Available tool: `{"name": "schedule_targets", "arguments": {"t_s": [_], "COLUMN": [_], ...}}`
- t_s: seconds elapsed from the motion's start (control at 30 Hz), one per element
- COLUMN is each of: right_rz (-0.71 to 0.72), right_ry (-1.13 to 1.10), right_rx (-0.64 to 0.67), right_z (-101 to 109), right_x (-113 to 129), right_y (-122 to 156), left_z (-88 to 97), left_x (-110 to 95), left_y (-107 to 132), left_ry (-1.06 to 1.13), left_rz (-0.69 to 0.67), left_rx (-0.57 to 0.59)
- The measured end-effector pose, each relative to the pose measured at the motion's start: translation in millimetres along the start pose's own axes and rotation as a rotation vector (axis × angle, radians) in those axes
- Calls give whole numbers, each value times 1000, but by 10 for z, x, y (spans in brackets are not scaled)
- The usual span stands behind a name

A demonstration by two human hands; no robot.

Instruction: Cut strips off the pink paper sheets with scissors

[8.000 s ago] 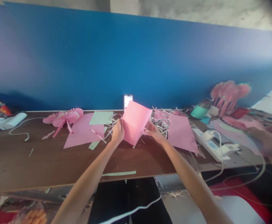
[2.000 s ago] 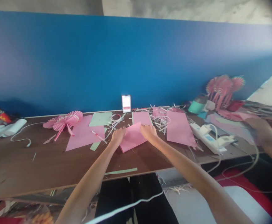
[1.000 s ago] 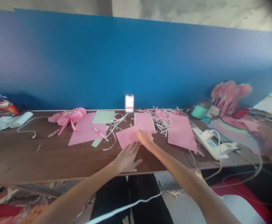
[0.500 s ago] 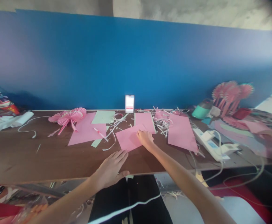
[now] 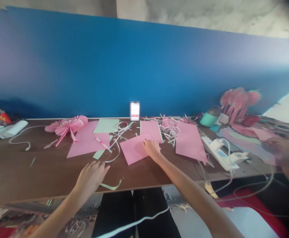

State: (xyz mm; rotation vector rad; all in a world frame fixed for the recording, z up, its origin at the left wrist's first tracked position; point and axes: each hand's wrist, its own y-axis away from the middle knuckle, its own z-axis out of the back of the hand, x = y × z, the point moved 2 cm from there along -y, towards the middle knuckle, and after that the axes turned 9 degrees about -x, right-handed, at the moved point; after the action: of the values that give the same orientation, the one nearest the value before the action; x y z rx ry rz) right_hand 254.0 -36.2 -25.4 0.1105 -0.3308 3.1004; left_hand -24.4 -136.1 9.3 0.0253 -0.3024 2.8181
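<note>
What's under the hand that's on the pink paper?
The right hand presses flat on a pink paper sheet lying on the brown table. Its palm hides that corner of the sheet.

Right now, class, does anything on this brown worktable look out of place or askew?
Yes. The pale green paper strip curls over the brown worktable's front edge by the left hand. The pink paper sheet under the right hand lies skewed, and white paper shreds litter the back.
</note>
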Motion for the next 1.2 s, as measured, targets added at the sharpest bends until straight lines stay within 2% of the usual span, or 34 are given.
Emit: {"name": "schedule_targets", "arguments": {"t_s": [0.03, 0.07, 0.1, 0.13, 0.2, 0.23, 0.3, 0.37, 0.43, 0.53, 0.63, 0.67, 0.73, 0.83, 0.93, 1.03, 1.13, 1.2], "right_rz": [0, 2, 1, -3, -14, -15, -11, -8, -12, -22, -49, -56, -56, -44, -17, -8, -51, -86], "right_ry": [-2, -3, -5, -6, -8, -10, -17, -28, -47, -88, -96, -93, -88, -85, -118, -193, -263, -318], "right_rx": [1, -1, -4, -7, -16, -17, -18, -28, -48, -44, -25, -33, -60, -115, -151, -232, -413, -548], "right_z": [0, 0, -1, -3, -11, -18, -35, -53, -67, -85, -100, -104, -114, -131, -137, -112, -58, -20], "right_x": [2, 4, 6, 6, 3, 2, -3, -16, -40, -91, -133, -139, -139, -131, -135, -167, -243, -311], "right_y": [0, 0, 1, 2, 4, 6, 10, 10, 1, -28, -58, -64, -68, -61, -50, -33, -14, -11], "left_z": [50, 99, 142, 182, 235, 239, 216, 167, 92, -78, -303, -380, -507, -590, -563, -519, -482, -427], "left_x": [-8, -27, -62, -106, -220, -281, -415, -583, -797, -1137, -1315, -1320, -1245, -1068, -976, -1003, -1054, -1040], "left_y": [-104, -218, -342, -474, -741, -868, -1085, -1204, -1190, -972, -760, -731, -752, -861, -921, -906, -881, -907], "left_ry": [1, -16, -26, -37, -20, -5, 33, 68, 139, 354, 389, 373, 335, 267, 233, 198, 133, 100], "left_rz": [36, 76, 81, 71, -38, -97, -200, -267, -327, -419, -443, -452, -382, -334, -361, -407, -470, -447], "left_rx": [56, 63, 38, -42, -236, -288, -317, -311, -277, -206, -210, -209, -220, -238, -263, -267, -238, -210]}}
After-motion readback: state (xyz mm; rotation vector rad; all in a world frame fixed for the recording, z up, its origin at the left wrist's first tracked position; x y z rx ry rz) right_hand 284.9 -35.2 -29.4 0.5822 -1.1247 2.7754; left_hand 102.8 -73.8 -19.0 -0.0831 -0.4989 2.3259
